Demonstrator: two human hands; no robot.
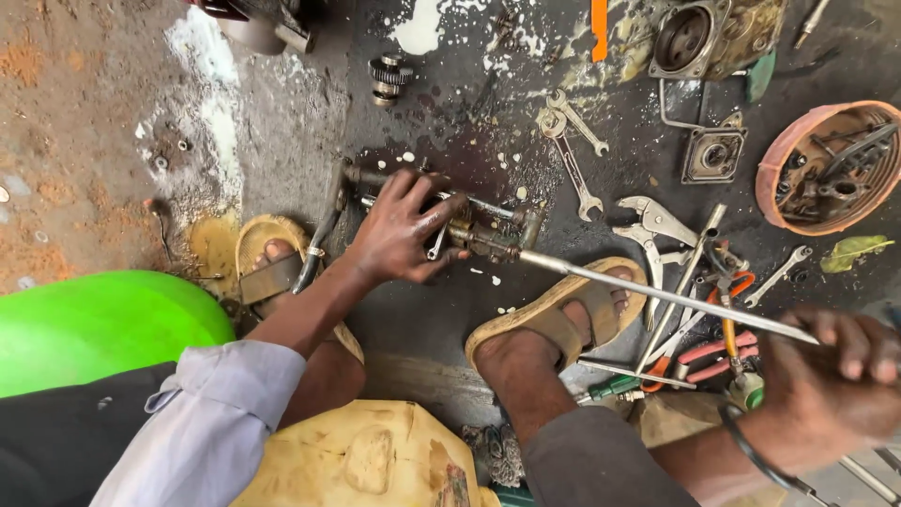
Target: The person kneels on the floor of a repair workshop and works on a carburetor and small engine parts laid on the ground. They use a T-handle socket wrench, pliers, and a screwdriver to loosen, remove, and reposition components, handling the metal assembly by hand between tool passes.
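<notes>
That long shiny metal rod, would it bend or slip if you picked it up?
The long metal rod looks straight and thin, so probably stiff, not floppy. The floor around it looks oily, so it may be slippery. The right hand wraps one end while the left hand presses on the metal part.

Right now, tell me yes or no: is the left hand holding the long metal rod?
No, the left hand presses on the greasy metal part, while the right hand grips the long metal rod.
</notes>
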